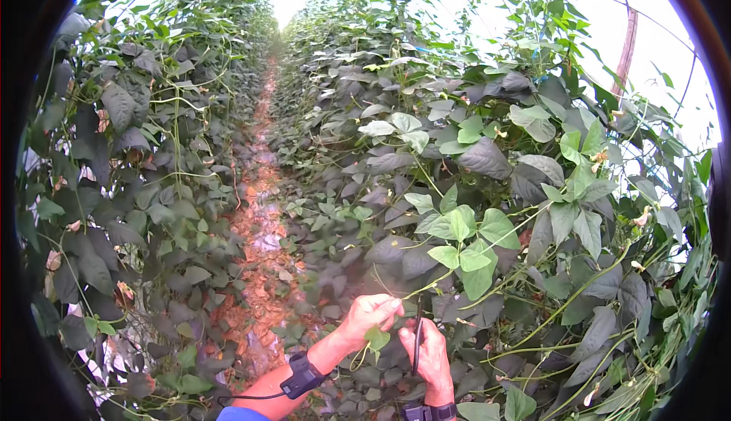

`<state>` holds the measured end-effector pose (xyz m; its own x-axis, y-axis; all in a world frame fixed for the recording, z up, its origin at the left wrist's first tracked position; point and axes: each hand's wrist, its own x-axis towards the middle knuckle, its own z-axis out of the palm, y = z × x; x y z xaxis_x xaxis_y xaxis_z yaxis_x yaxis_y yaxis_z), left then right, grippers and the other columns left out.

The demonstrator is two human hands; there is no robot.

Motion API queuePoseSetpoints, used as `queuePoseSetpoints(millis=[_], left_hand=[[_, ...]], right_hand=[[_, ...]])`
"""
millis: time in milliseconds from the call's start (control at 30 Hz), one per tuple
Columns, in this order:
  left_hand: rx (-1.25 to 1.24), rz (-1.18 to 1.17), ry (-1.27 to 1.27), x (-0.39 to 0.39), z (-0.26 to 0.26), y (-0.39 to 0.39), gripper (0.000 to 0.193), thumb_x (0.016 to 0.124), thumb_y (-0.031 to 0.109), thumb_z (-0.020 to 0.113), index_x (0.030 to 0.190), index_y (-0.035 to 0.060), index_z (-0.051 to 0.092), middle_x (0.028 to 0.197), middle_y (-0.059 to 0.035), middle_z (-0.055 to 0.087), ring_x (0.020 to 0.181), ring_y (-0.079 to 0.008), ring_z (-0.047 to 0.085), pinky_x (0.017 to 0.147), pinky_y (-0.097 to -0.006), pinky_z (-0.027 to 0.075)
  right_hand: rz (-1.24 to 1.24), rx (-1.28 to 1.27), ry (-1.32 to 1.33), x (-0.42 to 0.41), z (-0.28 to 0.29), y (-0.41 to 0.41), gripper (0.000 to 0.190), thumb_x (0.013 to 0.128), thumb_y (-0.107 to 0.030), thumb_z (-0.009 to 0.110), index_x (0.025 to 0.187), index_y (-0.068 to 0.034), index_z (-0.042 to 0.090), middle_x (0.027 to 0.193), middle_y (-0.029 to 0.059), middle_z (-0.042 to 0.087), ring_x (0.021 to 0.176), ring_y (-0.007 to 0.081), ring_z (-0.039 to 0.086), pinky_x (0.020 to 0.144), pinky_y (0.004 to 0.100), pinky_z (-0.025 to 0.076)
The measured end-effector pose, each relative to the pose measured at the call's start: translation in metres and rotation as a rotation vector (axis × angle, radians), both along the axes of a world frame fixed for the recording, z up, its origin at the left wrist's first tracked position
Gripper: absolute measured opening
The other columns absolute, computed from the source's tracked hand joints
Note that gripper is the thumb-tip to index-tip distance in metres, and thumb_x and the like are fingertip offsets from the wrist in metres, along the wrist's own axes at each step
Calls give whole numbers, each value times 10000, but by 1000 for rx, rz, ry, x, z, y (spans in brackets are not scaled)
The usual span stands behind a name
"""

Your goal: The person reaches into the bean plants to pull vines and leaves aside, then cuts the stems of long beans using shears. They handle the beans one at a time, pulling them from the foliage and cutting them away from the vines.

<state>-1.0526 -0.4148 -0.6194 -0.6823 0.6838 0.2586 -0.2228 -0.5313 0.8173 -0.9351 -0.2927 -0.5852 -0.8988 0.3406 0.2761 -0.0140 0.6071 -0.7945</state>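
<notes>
My left hand (371, 315) pinches a thin green vine stem (429, 285) between thumb and fingertips. The stem runs up to the right to a cluster of bright green leaves (462, 244). Below the same hand hangs a small leaf (377, 338) on a curled shoot. In my right hand (429, 352) is a pair of dark-handled scissors (417, 348), pointing upward close under the stem. The blades are narrow against dark foliage, so whether they touch the stem is unclear.
Climbing bean plants form a dense row on the left (143, 192) and another on the right (485, 158). Between them runs a narrow path (260, 261) strewn with dry brown leaves. A wooden post (625, 50) and support strings stand at upper right. Several bean pods (599, 275) hang at right.
</notes>
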Motion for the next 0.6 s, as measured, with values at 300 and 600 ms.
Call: queuePoseSetpoints(millis=[300,600], left_hand=[[-23,48,21,9,-15,10,263,918,247,570,864,-6,615,613,8,511,542,-63,439,503,-220,350],[-104,64,-79,19,-83,2,272,911,255,578,849,-6,625,663,-1,548,576,-71,468,526,-225,366]], right_hand=[[-8,51,-39,-11,-4,13,407,864,-392,624,850,15,618,561,21,538,518,97,505,494,263,408],[-147,-350,-7,2,-33,3,445,842,-383,666,653,3,552,529,10,508,404,65,449,364,231,346]])
